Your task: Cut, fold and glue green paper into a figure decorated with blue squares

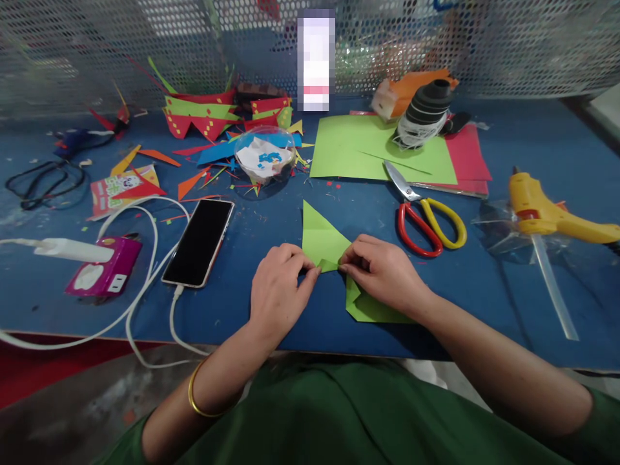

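A green paper triangle (320, 234) lies on the blue table, its lower edge folded up a little. My left hand (281, 284) pinches the lower left end of that edge between thumb and finger. At the right end, my right hand (380, 268) is closed on the same edge, fingertips together. Under my right hand and wrist lies a second green paper piece (375, 310), partly covered, with a folded left side. Scissors (419, 213) with one red and one yellow handle rest beyond my right hand, blades slightly apart.
Left of my hands are a phone (199, 242) on a white cable and a purple power socket (104, 268). A yellow glue gun (547, 210) sits at right. Behind are green sheets (339, 148), a black thread-wrapped spool (423, 113), a clear bowl (265, 158), paper scraps and red-green masks (201, 116).
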Demonstrator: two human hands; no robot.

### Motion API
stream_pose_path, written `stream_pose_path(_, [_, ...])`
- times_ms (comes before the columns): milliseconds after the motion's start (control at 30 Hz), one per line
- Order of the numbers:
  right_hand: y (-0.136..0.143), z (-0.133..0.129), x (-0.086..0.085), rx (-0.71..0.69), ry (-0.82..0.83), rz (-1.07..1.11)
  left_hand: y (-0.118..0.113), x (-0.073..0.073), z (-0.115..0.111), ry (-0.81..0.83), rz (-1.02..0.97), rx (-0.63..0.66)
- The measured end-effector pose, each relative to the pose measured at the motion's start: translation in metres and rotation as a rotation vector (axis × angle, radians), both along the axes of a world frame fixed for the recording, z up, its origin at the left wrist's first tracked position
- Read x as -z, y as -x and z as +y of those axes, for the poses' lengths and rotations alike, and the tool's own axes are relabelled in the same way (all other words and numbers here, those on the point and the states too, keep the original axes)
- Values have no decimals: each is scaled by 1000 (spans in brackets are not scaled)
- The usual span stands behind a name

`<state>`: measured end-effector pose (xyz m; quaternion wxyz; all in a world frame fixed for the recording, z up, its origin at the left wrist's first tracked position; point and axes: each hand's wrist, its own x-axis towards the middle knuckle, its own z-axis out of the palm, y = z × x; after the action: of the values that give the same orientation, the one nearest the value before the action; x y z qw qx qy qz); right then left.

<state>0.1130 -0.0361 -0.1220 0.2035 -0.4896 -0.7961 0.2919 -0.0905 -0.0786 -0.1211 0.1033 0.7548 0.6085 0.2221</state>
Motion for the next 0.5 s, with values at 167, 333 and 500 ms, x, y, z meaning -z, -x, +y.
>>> stream_pose_path(167, [1,-1,-1,26,23,30,-2,1,-1,-10,37,-5])
stream_pose_path(333, [2,-2,-1,37,30,25,-4,2,0,-23,76,-11])
stream_pose_path(500, [3,-1,-2,45,51,19,0,1,-2,-34,-15,-40])
